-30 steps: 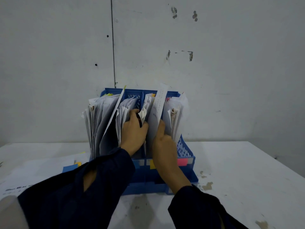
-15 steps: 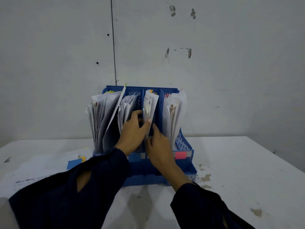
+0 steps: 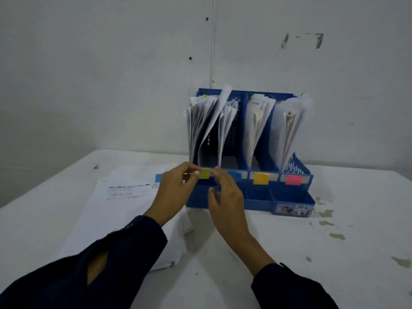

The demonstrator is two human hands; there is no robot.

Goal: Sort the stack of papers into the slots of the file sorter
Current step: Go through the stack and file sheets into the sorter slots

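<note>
A blue file sorter (image 3: 289,198) stands at the back of the white table, with white papers upright in its slots (image 3: 256,126). Coloured tags mark its front rail: green (image 3: 204,173), blue (image 3: 236,175), orange (image 3: 261,178), pink (image 3: 293,179). My left hand (image 3: 176,188) has its fingertips pinched at the green tag's left edge. My right hand (image 3: 225,197) has its fingers apart, its index fingertip touching the tag's right edge. The stack of papers (image 3: 124,197) lies flat to the left of the sorter, partly under my left arm.
A grey wall (image 3: 111,74) rises right behind the sorter. A blue tag (image 3: 158,177) lies on the flat stack by the sorter's left corner. Brown stains (image 3: 325,214) mark the tabletop right of the sorter. The table's left edge runs diagonally at far left.
Both hands have come out of the middle slots and dropped to the front rail at the green tag. The sheet held up earlier now stands in a slot. The view shifted left.
</note>
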